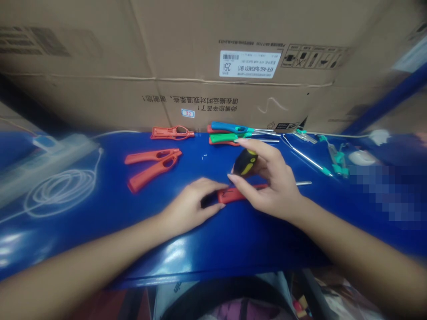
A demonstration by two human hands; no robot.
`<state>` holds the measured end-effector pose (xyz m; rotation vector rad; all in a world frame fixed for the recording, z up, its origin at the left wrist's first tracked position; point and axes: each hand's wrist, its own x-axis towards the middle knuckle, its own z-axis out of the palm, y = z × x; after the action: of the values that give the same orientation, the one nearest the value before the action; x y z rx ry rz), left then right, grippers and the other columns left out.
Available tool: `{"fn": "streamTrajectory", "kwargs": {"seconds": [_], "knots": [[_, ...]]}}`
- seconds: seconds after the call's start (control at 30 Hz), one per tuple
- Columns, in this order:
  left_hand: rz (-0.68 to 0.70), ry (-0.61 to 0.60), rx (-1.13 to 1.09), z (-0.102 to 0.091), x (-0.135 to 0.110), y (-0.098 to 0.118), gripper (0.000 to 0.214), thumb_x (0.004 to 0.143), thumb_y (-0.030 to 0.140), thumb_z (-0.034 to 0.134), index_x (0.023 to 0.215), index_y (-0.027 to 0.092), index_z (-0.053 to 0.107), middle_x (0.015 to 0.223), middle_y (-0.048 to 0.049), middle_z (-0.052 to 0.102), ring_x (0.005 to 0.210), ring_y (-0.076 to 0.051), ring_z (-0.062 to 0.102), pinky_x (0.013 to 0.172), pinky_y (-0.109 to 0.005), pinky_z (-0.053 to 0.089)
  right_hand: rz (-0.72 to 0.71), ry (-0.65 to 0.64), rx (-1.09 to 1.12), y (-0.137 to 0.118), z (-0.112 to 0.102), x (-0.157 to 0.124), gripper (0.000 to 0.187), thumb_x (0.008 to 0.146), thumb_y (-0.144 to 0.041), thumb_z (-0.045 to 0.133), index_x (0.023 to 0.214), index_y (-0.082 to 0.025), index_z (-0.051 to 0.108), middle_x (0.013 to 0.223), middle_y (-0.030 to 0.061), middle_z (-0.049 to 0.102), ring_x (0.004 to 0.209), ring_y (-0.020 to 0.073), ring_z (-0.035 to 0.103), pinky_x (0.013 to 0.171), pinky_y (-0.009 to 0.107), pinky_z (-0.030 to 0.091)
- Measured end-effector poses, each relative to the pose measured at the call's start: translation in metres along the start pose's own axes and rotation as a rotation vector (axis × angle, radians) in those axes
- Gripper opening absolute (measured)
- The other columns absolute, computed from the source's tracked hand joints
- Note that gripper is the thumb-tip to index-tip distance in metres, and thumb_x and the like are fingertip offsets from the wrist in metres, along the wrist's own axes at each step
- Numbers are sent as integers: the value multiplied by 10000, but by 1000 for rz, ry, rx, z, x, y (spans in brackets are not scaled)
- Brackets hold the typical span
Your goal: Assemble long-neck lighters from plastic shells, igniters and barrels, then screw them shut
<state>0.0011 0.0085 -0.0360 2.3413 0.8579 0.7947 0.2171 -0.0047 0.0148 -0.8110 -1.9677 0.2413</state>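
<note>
Between thumb and fingers, my left hand grips the near end of a red lighter lying on the blue table. My right hand is closed around a black-and-yellow screwdriver, held over the lighter. The screwdriver's tip is too blurred to make out. Part of the lighter is hidden beneath my right hand, and its metal tube sticks out beyond it to the right. Beyond my hands lie a blue-handled lighter and a green-handled lighter, with red ones partly under them.
Red handle shells and another shell lie at the left. A coiled white cable rests beside a power strip. At the right are a loose metal tube and teal parts. A cardboard box stands behind the table.
</note>
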Motion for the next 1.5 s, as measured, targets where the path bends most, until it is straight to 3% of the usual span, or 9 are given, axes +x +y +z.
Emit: {"fn": "streamTrajectory", "kwargs": {"seconds": [0.23, 0.5, 0.7, 0.87, 0.93, 1.07, 1.23, 1.4, 1.5], "knots": [[-2, -3, 4, 0, 0, -1, 344, 888, 240, 722, 1223, 185, 663, 1173, -64, 727, 1086, -212, 656, 972, -354, 515, -113, 20, -49, 6, 0, 1, 606, 900, -182, 671, 1452, -248, 430, 1388, 95, 596, 989, 203, 720, 868, 332, 641], [-7, -21, -17, 1, 0, 0, 339, 886, 262, 729, 1208, 180, 663, 1172, -76, 725, 1076, -219, 664, 966, -367, 524, -9, -112, 99, -1, -7, 6, 629, 918, -167, 600, 1500, -247, 377, 1370, 99, 608, 1019, 212, 704, 823, 337, 645], [24, -56, -16, 8, 5, 10, 386, 891, 215, 708, 1270, 188, 638, 1236, -81, 708, 1118, -240, 648, 1001, -409, 504, -148, -93, -89, 1, -16, 11, 534, 902, -232, 677, 1404, -250, 497, 1332, 79, 645, 926, 191, 706, 807, 318, 620], [-1, -102, 47, 8, 11, 20, 359, 878, 186, 704, 1234, 159, 665, 1169, -95, 728, 1079, -256, 647, 976, -417, 510, -13, -310, -15, -6, -36, 21, 546, 977, -196, 510, 1507, -216, 379, 1294, 88, 661, 848, 162, 700, 762, 298, 593], [-2, -125, 63, 8, 14, 23, 349, 873, 183, 711, 1220, 168, 676, 1132, -89, 737, 1053, -253, 652, 947, -404, 522, -7, -370, -36, -7, -43, 25, 515, 972, -199, 525, 1479, -223, 431, 1247, 66, 685, 739, 136, 682, 703, 276, 577], [8, -138, 70, 12, 21, 27, 339, 859, 191, 735, 1194, 166, 684, 1122, -93, 734, 1049, -261, 656, 946, -411, 524, -118, -221, -236, -1, -47, 27, 392, 881, -361, 717, 1234, -206, 647, 1106, 48, 747, 653, 142, 655, 702, 288, 556], [43, -155, 42, 23, 28, 25, 369, 867, 250, 742, 1216, 153, 670, 1103, -104, 702, 1043, -258, 636, 950, -415, 530, -33, -218, -8, 8, -44, 19, 464, 1008, -231, 481, 1472, -242, 471, 1206, 60, 723, 663, 116, 672, 671, 262, 564], [124, -98, 30, 31, 23, 18, 424, 924, 325, 671, 1296, 133, 608, 1139, -121, 649, 1065, -250, 606, 967, -413, 529, -224, 11, -214, 12, -44, 12, 381, 873, -300, 738, 1239, -225, 663, 1102, 63, 759, 738, 163, 702, 741, 286, 580], [129, -108, 2, 32, 21, 16, 393, 936, 325, 655, 1280, 141, 613, 1140, -111, 639, 1069, -238, 600, 971, -397, 528, -197, -15, -180, 12, -43, 12, 319, 960, -263, 612, 1273, -210, 642, 1166, 85, 735, 885, 187, 714, 863, 327, 575]]}}
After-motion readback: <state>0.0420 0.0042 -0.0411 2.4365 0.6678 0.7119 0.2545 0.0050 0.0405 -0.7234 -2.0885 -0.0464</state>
